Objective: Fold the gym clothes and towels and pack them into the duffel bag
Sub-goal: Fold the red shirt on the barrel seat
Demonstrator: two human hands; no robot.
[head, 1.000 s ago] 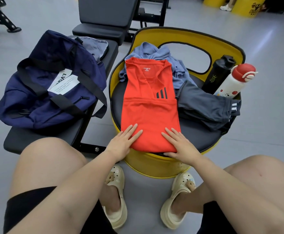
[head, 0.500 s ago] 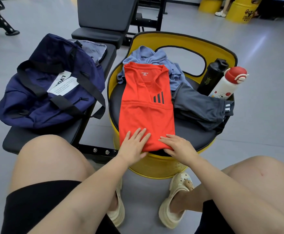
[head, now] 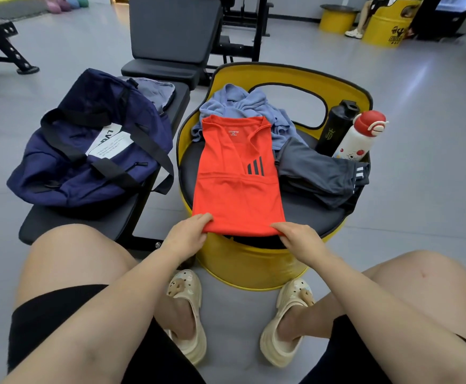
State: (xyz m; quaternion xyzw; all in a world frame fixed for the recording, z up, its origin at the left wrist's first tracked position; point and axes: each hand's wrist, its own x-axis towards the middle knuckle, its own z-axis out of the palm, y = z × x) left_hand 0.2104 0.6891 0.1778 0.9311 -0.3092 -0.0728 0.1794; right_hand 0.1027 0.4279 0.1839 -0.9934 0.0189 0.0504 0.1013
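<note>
An orange shirt [head: 234,187], folded into a long strip with three dark stripes on it, lies on the black seat of a yellow barrel chair [head: 254,267]. My left hand [head: 188,236] pinches the shirt's near left corner. My right hand [head: 299,239] pinches its near right corner. Behind the shirt a blue towel [head: 242,102] lies crumpled. Grey shorts [head: 320,173] with white stripes lie to the right on the seat. The navy duffel bag [head: 87,151] sits on a black bench [head: 87,223] to the left.
A black bottle [head: 335,126] and a white bottle with a red cap [head: 360,137] stand at the seat's right rim. A grey cloth [head: 154,90] lies behind the bag. Another black bench [head: 170,37] stands beyond. My knees and sandals frame the chair.
Both hands slid from lying flat on the shirt's lower part down to its near hem and now pinch the two corners. The camera view has lifted slightly.
</note>
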